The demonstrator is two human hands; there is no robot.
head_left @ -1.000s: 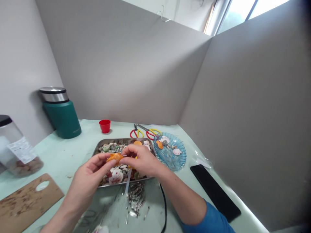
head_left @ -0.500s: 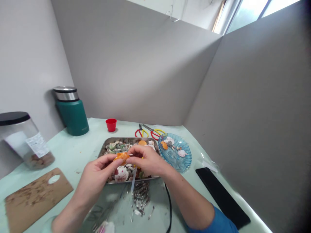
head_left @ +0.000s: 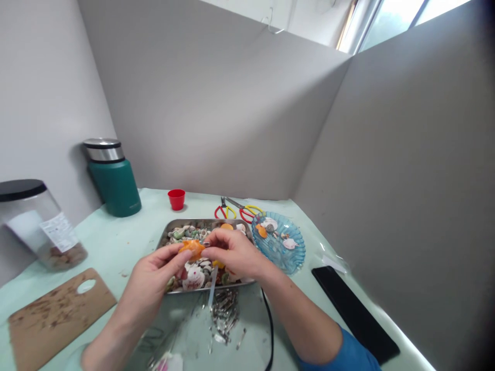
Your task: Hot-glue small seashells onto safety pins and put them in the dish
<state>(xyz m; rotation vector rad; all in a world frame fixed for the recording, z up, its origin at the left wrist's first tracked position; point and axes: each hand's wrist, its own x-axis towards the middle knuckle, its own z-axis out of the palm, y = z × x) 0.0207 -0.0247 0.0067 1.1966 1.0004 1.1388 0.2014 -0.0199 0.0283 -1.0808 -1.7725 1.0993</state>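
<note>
Left hand (head_left: 149, 281) pinching 1 orange scallop shell (head_left: 193, 249) by its left edge; right hand (head_left: 235, 253) pinching a small metallic piece (head_left: 206, 244) at its right edge. Shell's above the steel tray (head_left: 193, 222). Metal pins (head_left: 225, 310) piled in front of tray.

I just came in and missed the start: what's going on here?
A person's left hand holds an orange shell above a metal tray of shells. The right hand pinches a small thing at its edge, unclear what. Small metal pieces lie before the tray; a blue plate at right holds a few shells.
</note>
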